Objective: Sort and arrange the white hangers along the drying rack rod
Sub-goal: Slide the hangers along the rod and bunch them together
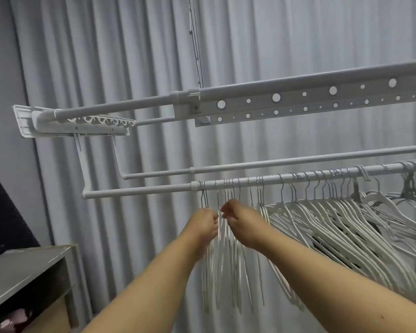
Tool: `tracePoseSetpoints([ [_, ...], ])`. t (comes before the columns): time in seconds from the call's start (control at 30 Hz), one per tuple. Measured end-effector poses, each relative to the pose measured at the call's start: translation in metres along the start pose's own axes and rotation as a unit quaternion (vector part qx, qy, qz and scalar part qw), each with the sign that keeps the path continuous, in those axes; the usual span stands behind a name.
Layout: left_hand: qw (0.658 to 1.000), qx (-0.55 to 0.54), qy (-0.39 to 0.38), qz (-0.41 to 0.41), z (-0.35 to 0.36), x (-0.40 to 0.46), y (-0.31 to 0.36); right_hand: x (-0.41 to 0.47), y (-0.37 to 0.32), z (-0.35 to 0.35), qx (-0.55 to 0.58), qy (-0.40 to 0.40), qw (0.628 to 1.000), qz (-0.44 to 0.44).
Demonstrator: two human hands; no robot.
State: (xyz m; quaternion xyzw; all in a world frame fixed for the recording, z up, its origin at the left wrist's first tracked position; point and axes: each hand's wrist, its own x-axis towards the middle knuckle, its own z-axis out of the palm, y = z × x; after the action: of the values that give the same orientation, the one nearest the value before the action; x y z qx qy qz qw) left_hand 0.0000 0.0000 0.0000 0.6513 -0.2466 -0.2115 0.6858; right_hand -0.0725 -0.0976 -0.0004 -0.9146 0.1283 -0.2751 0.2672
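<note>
We see two bare forearms reaching up to a long pale grey metal drying rack rod [274, 177]. The left hand [205, 223] has its fingers curled around the necks of thin white wire hangers [228, 260] that hang just below the rod. The right hand [238, 222], almost touching the left, pinches a hanger neck between curled fingertips. Above both hands, silver hooks loop over the rod. To the right of the right hand, a dense row of thicker white plastic hangers [334, 219] crowds the same rod. Behind the hands hangs a pleated grey curtain [130, 56]. Below and left of the left hand stands a grey shelf unit [27, 272].
</note>
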Motion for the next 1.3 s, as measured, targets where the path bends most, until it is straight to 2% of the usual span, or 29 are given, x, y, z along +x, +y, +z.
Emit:
tracePoseSetpoints([
  [0.1,0.991,0.114,0.067,-0.012,-0.002,0.023,-0.010,0.009,0.004,0.005,-0.063,-0.018,0.998,0.006],
  [0.27,0.975,0.206,0.065,-0.061,0.007,0.039,-0.020,0.021,0.010,0.009,-0.142,-0.052,0.988,0.012],
  [0.4,0.962,0.261,0.045,-0.066,0.014,0.039,-0.028,0.025,0.012,0.008,-0.158,-0.075,0.985,0.014],
  [0.57,0.947,0.309,0.059,-0.065,0.019,0.041,-0.036,0.025,0.019,0.008,-0.168,-0.099,0.981,0.004],
  [0.77,0.954,0.290,0.062,-0.039,0.017,0.042,-0.043,0.030,0.022,0.011,-0.158,-0.103,0.982,-0.004],
  [0.93,0.974,0.208,0.051,-0.074,0.017,0.040,-0.046,0.033,0.022,0.011,-0.081,-0.080,0.993,0.032],
  [1.03,0.985,0.155,0.035,-0.066,0.018,0.036,-0.047,0.036,0.023,0.012,-0.079,-0.084,0.993,0.036],
  [1.3,0.970,0.231,0.073,0.022,0.018,0.040,-0.047,0.038,0.033,0.002,-0.098,-0.072,0.990,0.071],
])
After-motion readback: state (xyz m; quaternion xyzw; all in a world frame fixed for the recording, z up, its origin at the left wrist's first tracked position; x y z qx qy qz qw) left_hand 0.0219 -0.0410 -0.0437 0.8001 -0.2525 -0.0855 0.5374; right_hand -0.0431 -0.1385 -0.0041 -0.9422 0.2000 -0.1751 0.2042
